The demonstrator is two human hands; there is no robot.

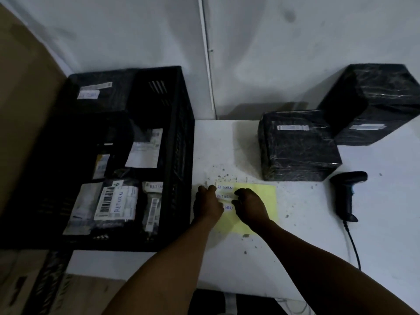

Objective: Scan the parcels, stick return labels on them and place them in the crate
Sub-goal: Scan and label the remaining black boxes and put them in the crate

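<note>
Left hand: my left hand lies on the left edge of the yellow sheet, fingers curled down against it; I cannot tell whether it pinches a label or only presses the sheet
Right hand: my right hand sits on the middle of the sheet, fingertips bent toward the return labels; I cannot tell if it grips one
Labels: three white strips marked RETURN, stacked in a column on the sheet's left part, between my two hands, the lowest partly hidden
Crate: the black crate stands on the left, just beside the sheet, with several parcels inside, some already marked RETURN
Waiting parcels: a black wrapped parcel sits behind the sheet, a larger black parcel behind and to its right, touching it
Scanner: the handheld scanner lies on the white table right of the sheet, its cable running toward me
</note>
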